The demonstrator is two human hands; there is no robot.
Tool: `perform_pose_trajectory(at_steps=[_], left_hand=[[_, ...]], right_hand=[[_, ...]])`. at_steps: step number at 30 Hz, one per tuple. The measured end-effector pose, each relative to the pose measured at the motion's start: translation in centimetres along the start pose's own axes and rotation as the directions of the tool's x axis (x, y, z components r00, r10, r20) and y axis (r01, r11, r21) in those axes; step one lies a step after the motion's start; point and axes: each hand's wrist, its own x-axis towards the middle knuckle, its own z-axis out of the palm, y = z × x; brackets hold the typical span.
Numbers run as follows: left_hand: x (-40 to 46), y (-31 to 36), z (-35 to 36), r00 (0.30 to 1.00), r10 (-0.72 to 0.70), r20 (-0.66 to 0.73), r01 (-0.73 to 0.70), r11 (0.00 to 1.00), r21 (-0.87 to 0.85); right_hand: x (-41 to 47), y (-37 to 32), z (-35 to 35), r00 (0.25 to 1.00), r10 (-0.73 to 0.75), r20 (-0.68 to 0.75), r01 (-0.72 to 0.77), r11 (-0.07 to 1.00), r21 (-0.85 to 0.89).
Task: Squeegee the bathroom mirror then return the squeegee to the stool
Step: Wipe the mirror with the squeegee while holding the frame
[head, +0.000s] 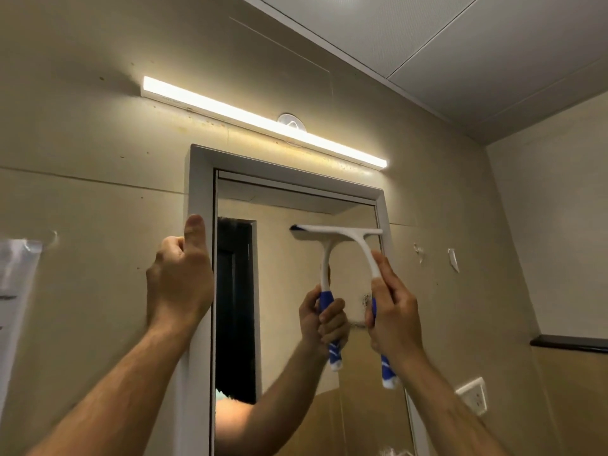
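Observation:
A white squeegee [368, 245] with a blue grip presses its blade flat against the upper right part of the bathroom mirror [283, 291]. My right hand [393, 317] is closed around the squeegee's handle below the blade. The glass shows a reflected hand and a second squeegee image left of the real one. My left hand [179, 278] grips the mirror's white frame [200, 179] on its left side, thumb pointing up. The stool is out of view.
A lit strip lamp [263, 121] hangs on the wall just above the mirror. A white wall socket [473, 394] and a dark ledge [569, 343] sit to the right. A clear plastic sheet [16, 274] hangs at the far left.

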Motion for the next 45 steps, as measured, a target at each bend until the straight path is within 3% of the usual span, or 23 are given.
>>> perform_pose_trajectory(at_steps=[10, 15, 19, 23, 28, 39, 45], left_hand=[[0.2, -0.3, 0.0, 1.0, 0.001, 0.016, -0.001, 1.0, -0.023], [0.2, -0.3, 0.0, 1.0, 0.001, 0.025, -0.001, 1.0, -0.015], [0.0, 0.0, -0.2, 0.999, -0.001, 0.052, 0.003, 0.999, -0.04], [-0.3, 0.4, -0.4, 0.998, 0.013, 0.054, -0.01, 0.999, -0.043], [-0.3, 0.6, -0.3, 0.998, 0.011, 0.057, -0.009, 0.999, -0.032], [-0.2, 0.0, -0.1, 0.999, 0.011, 0.043, -0.011, 1.0, -0.007], [0.1, -0.2, 0.1, 0.999, 0.021, 0.028, -0.022, 1.0, 0.01]], right_hand=[[4.3, -4.0, -1.1, 0.99, 0.066, 0.128, -0.075, 0.995, 0.068], [2.2, -2.6, -0.8, 0.997, 0.036, 0.062, -0.037, 0.999, 0.01], [-0.9, -0.9, -1.1, 0.995, 0.081, 0.052, -0.085, 0.994, 0.07], [1.0, -1.8, -0.9, 0.997, 0.068, 0.042, -0.071, 0.995, 0.068], [4.3, -3.5, -0.2, 0.995, 0.065, 0.079, -0.073, 0.992, 0.101], [-4.5, 1.6, -2.1, 0.99, 0.118, 0.077, -0.125, 0.988, 0.088], [-1.6, -1.2, -1.5, 0.987, 0.123, 0.105, -0.137, 0.979, 0.148]])
